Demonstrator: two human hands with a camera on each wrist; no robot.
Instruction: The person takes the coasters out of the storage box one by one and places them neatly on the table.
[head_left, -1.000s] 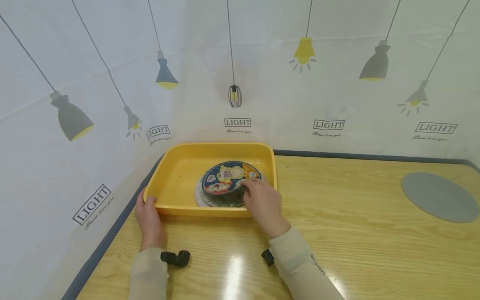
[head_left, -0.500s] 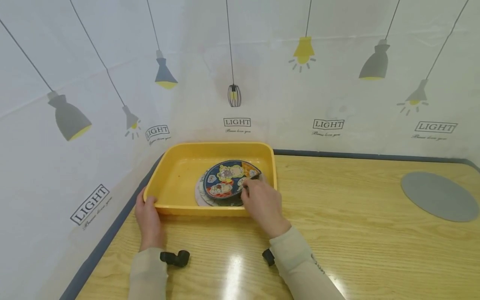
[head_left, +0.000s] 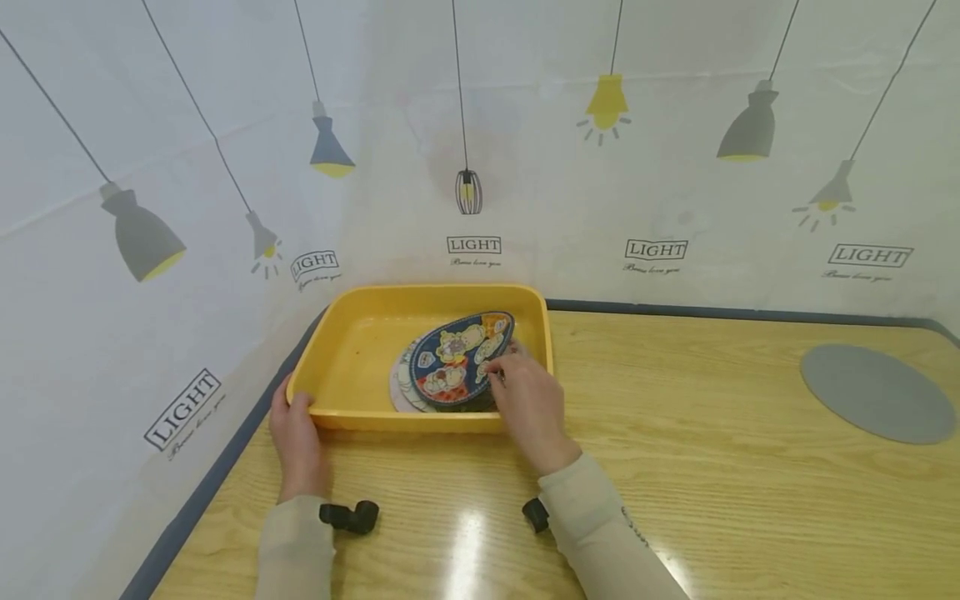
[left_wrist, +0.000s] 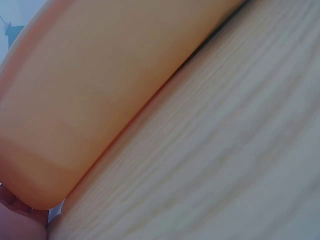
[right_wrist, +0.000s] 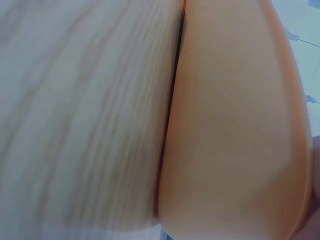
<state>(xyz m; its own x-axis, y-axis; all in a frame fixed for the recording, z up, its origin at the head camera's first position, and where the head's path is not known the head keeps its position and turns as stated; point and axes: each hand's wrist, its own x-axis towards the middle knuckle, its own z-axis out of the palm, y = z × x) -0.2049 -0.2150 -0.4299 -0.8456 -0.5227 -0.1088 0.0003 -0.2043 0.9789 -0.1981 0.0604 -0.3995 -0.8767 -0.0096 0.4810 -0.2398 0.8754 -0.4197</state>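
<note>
A yellow plastic tray (head_left: 420,422) sits in the table's far left corner. My left hand (head_left: 297,437) grips its near left corner, thumb over the rim. Inside the tray, my right hand (head_left: 531,408) pinches the near right edge of a round dark-blue mat (head_left: 453,358) printed with cartoon figures. This mat is bent and tilted, its far right side raised. Beneath it shows a paler round patterned mat (head_left: 399,387), mostly covered. Both wrist views show mainly the tray's outer wall (left_wrist: 100,90), with only a bit of each hand at the frame edge.
Farther right on the wooden table (head_left: 690,483) lies a grey oval mat (head_left: 879,392). A white wall sheet (head_left: 540,167) printed with lamps rises close behind and left of the tray.
The blue mat has changed from a flatter, wide oval to a bent, slanted shape, its far right side higher. My right hand stays at its edge; the left hand and tray have not moved.
</note>
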